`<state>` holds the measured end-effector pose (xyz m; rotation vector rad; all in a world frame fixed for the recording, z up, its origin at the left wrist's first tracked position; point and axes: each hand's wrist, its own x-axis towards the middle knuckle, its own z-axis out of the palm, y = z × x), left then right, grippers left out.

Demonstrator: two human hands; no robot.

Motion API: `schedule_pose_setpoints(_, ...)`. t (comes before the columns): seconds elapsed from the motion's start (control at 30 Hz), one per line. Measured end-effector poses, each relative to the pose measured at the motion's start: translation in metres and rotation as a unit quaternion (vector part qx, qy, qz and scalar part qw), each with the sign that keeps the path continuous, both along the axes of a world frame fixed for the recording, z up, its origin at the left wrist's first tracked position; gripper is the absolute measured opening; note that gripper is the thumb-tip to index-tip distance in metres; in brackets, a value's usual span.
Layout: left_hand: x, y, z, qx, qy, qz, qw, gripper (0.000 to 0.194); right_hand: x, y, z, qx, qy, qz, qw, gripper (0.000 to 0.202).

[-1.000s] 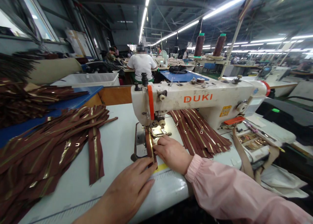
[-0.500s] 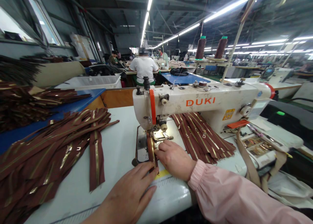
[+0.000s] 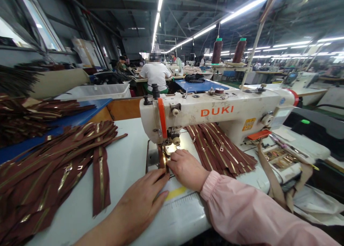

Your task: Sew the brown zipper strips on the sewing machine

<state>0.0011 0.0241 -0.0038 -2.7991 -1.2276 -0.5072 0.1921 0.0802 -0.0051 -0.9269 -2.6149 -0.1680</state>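
A factory sewing table [image 3: 129, 174], pale and worn. The left hand [image 3: 139, 203] lies flat and the right hand [image 3: 185, 167] presses, both open, on a brown zipper strip [image 3: 162, 159] between their fingertips, under the sewing machine [image 3: 215, 113]. Zipper piles [image 3: 53, 163] lie far left.

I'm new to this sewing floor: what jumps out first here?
The cream sewing machine lettered DUKI fills the middle, with both hands at its needle: left hand and right hand pressing a brown zipper strip. A heap of brown brass-toothed zippers sprawls across the table's left.
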Motion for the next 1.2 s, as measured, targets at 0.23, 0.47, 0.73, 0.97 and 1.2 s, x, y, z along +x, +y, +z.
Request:
schedule_pose_setpoints(0.23, 0.003, 0.018, 0.002, -0.012, -0.012, 0.021, 1.0, 0.033, -0.001, 0.003, -0.001, -0.012, 0.008, -0.002, 1.0, 0.01)
schedule_pose_setpoints(0.47, 0.001, 0.029, 0.0, 0.017, 0.022, 0.036, 0.999, 0.044, -0.002, 0.008, -0.001, -0.022, 0.02, -0.007, 1.0, 0.01)
schedule_pose_setpoints(0.73, -0.004, 0.045, -0.007, 0.003, 0.009, 0.054, 0.998, 0.047, -0.004, 0.008, -0.003, -0.012, 0.022, -0.035, 0.999, 0.013)
schedule_pose_setpoints(0.97, -0.008, 0.055, -0.008, 0.028, -0.018, 0.051, 0.998, 0.044, -0.004, 0.007, -0.005, -0.019, 0.039, -0.055, 0.998, 0.015)
schedule_pose_setpoints(1.2, -0.004, 0.054, -0.003, 0.04, -0.032, 0.038, 0.998, 0.037, -0.003, 0.003, -0.003, -0.018, 0.054, -0.066, 0.996, 0.019)
